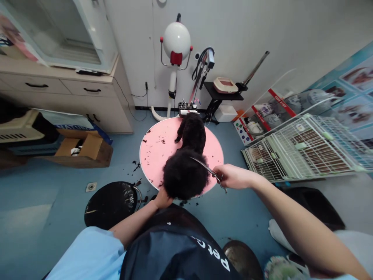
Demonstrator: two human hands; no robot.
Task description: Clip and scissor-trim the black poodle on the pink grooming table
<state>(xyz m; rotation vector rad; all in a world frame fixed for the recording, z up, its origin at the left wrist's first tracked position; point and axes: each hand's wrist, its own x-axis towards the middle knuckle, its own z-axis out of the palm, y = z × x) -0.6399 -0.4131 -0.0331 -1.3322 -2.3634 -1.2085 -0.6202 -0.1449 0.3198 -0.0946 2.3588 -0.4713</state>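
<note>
A black curly-haired dog (194,134) is on a round pink grooming table (154,151), its fluffy round head (185,175) towards me. My left hand (163,198) holds the head at its lower left side, and most of the fingers are hidden under the fur. In my right hand (229,175) is a pair of grooming scissors (206,167), with the fingers closed round the handles. The blades point left and lie over the top right of the head. From this view I cannot tell whether they touch the fur.
Dark hair clippings (163,140) lie on the tabletop and floor. A black round stool (112,204) stands at left, near an open cardboard box (87,149). Behind the table rises a white stand dryer (176,41). Wire cages (309,144) line the right side.
</note>
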